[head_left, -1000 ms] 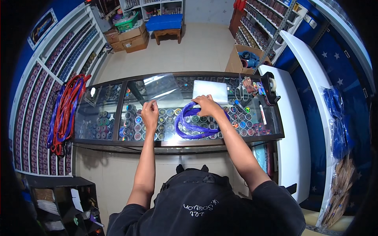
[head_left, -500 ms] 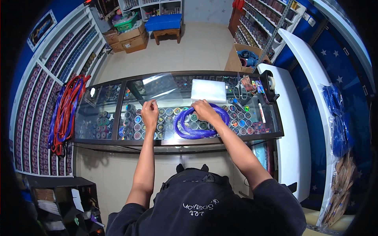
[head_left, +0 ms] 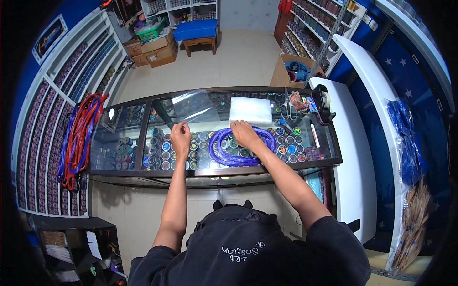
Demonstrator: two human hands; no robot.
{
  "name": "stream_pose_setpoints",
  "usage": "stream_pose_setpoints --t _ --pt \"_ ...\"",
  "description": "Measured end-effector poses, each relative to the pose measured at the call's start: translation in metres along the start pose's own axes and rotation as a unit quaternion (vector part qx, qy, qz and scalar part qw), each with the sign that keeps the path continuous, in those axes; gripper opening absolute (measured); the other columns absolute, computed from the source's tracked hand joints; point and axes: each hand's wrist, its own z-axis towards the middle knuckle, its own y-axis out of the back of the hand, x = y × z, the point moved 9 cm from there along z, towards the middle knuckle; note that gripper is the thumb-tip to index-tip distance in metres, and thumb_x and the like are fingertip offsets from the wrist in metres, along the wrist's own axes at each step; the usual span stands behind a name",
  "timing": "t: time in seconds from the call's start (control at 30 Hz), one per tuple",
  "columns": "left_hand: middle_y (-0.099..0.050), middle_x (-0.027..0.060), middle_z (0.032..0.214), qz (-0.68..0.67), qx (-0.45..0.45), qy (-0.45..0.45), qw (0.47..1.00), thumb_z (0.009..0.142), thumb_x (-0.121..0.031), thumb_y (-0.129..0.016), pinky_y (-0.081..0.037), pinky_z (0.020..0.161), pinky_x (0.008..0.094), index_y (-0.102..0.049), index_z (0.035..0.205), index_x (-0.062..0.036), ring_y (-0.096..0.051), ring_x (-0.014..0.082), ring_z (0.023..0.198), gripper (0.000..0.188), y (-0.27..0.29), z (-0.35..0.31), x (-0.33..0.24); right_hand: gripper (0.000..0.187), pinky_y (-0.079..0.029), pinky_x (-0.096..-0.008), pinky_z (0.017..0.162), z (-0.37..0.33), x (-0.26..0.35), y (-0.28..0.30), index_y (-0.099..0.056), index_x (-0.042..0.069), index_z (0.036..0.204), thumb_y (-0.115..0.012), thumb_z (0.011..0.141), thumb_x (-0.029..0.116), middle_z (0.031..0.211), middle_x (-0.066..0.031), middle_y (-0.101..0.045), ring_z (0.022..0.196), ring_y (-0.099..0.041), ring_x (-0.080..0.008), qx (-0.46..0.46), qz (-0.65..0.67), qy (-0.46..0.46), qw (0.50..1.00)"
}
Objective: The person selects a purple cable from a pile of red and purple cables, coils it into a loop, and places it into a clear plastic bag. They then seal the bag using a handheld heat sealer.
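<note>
One purple coil (head_left: 215, 145) lies beneath the right hand (head_left: 245, 135), its fingers bent; whether they grip it, I can't tell. The left hand (head_left: 180, 140) seems to pinch one clear sheet (head_left: 195, 107); a light hold, I'd judge, avoids creasing. Beyond the right: one white stack (head_left: 250, 109), one pair of scissors (head_left: 288, 104).

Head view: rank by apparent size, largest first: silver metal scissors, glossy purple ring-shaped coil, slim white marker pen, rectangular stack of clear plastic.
1. Purple coil, judged by its outer outline
2. Stack of clear plastic
3. Scissors
4. White marker pen
</note>
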Motion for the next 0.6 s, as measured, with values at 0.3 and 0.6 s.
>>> stream_pose_setpoints --t 0.3,0.6 --pt "-0.059 0.0113 0.07 -0.001 0.005 -0.001 1.0 0.082 -0.011 -0.065 -0.046 0.06 0.0354 -0.07 0.09 -0.0041 -0.059 0.0239 0.061 0.012 -0.002 0.002 -0.003 0.042 -0.049 -0.0485 0.081 0.01 -0.03 -0.006 -0.055 0.0 0.11 -0.055 0.069 0.007 0.094 -0.0272 -0.065 0.095 -0.062 -0.0408 0.161 0.157 -0.125 0.966" --pt "-0.057 0.0116 0.069 -0.005 0.003 -0.006 1.0 0.081 -0.011 -0.065 -0.045 0.058 0.0382 -0.07 0.091 -0.0051 -0.057 0.0259 0.06 0.012 -0.005 0.004 0.004 0.048 -0.05 -0.0383 0.086 0.007 -0.045 -0.023 -0.066 0.008 0.112 -0.062 0.065 0.022 0.102 -0.0239 -0.066 0.095 -0.064 -0.0368 0.209 0.253 -0.182 0.927"
